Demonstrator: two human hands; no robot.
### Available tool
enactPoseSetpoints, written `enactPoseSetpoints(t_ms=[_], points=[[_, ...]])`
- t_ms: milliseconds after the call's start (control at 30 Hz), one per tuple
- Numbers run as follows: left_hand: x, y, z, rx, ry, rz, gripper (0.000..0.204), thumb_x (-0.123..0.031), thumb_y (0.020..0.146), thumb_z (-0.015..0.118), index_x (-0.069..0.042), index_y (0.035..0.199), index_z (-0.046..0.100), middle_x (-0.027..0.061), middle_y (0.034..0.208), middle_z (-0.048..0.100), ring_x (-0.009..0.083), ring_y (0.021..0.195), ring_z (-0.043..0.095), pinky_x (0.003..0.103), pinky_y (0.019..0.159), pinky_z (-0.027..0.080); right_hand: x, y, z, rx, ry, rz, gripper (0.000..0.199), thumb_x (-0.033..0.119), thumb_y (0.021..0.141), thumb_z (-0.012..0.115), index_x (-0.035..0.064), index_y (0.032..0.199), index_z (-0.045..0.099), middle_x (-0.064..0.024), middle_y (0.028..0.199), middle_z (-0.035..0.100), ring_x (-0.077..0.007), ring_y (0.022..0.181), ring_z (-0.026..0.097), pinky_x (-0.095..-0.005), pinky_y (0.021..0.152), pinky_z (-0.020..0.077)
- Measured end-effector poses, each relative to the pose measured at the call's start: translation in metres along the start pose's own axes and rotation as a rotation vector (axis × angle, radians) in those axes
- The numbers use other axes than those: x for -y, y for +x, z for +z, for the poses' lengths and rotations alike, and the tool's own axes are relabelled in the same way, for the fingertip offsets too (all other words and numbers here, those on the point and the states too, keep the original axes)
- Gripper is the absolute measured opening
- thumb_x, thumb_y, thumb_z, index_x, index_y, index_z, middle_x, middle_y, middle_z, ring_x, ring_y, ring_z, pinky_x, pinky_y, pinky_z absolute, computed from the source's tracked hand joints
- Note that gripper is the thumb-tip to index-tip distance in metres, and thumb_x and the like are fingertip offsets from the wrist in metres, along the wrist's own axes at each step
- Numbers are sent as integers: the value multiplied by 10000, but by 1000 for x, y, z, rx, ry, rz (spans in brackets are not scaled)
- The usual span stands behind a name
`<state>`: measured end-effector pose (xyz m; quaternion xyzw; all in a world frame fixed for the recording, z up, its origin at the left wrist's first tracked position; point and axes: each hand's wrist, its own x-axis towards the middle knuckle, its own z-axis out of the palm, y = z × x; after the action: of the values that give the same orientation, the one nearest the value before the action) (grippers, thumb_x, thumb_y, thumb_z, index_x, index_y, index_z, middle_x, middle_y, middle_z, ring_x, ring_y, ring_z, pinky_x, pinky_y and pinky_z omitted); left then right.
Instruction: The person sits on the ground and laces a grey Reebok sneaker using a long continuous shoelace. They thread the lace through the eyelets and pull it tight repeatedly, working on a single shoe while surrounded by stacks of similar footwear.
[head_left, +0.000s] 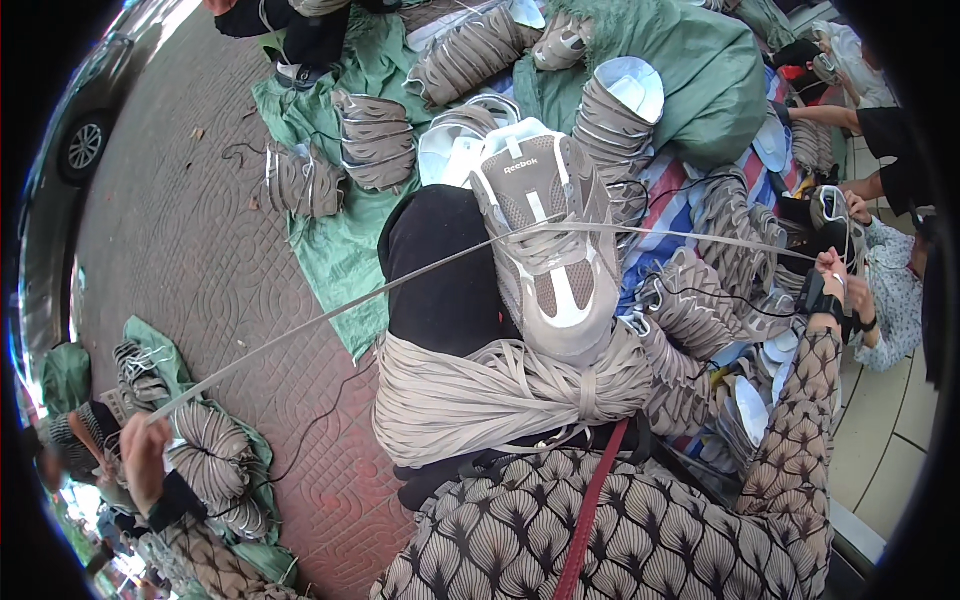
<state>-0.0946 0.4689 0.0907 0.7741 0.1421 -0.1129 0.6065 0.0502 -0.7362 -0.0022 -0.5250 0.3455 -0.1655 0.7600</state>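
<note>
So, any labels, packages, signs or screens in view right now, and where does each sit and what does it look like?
Tongue label: a small white patch with dark lettering, on the tongue of the grey-and-white sneaker resting on the person's knee, centre of view.
No packages, signs or screens can be made out.

lace (330,315) end: hidden inside left hand (143,455) | shoe (545,250) heel: buried under lace bundle (500,385)
</note>
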Motion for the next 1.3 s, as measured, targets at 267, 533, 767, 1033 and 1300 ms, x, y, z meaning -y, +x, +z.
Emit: enactPoseSetpoints(t_ms=[267,533,767,1033,1300], points=[[156,46,29,-299,-379,-561,188,-221,965,639,-52,1042,663,13,891,676,150,810,656,309,767,551,-64,-122,221,133,-477,-357,159,220,899,665,137,1026,713,97,677,402,-27,514,293,-213,438,219],[155,156,135,-482,-813,-112,293,-129,959,625,3,1216,574,91,1216,632,202,1125,611,361,1004,487,-151,-250,392,1058,-958,-412,161,146,870,654,-13,855,678,-10,755,600,-83,701,540,-246,633,433],[-13,197,318,-67,-121,114,410,-67,946,614,54,1309,464,140,1026,711,159,857,693,258,782,549,-162,-260,420,1182,-1042,-383,121,99,837,645,-17,804,653,-4,748,567,-58,666,506,-233,595,396],[-81,193,410,336,36,265,434,-53,1001,471,56,1412,383,77,975,685,75,729,536,214,708,473,-171,-266,423,1141,-1136,-1106,93,88,782,625,17,730,597,-95,716,567,-270,696,565,-351,662,468],[-72,185,420,362,229,342,356,-96,1020,419,40,1348,441,73,901,674,88,667,527,248,644,469,-193,-278,424,1038,-1192,-1229,97,76,773,628,36,725,554,-111,726,519,-316,724,548,-396,702,463]])
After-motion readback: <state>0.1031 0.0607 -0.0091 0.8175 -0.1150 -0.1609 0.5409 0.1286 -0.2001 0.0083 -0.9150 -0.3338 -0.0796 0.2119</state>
